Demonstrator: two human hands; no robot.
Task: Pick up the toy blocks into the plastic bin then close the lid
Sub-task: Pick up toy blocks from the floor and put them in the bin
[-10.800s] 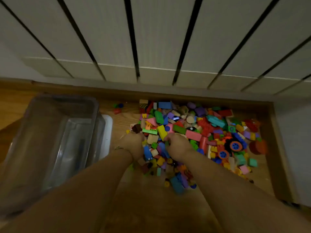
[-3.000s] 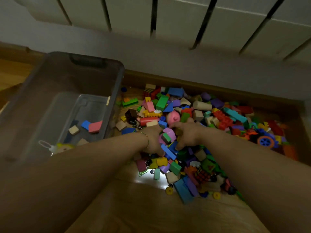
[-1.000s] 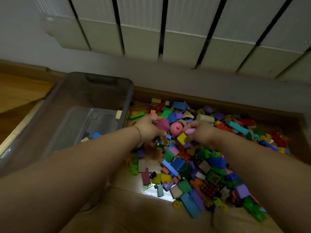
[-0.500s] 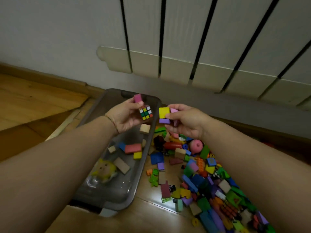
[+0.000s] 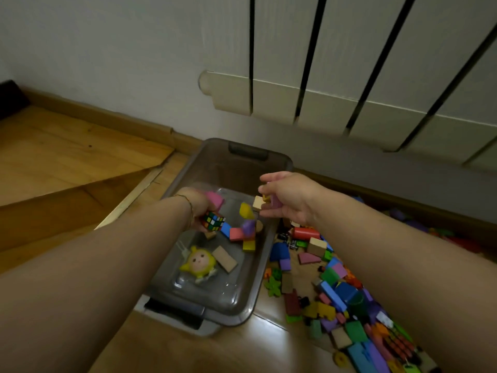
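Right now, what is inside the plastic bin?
A yellow-haired doll, a flat wooden block and a few coloured blocks lie in the bin. The left hand, gripping a puzzle cube, and its forearm hide the left part.

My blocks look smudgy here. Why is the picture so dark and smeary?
Head view: the room is dim; the left hand, gripping a puzzle cube, and the yellow block and purple block over the plastic bin are motion-smeared; the tan block in the right hand looks sharper; glare shines on the floor; the wide lens splays the radiator slats.
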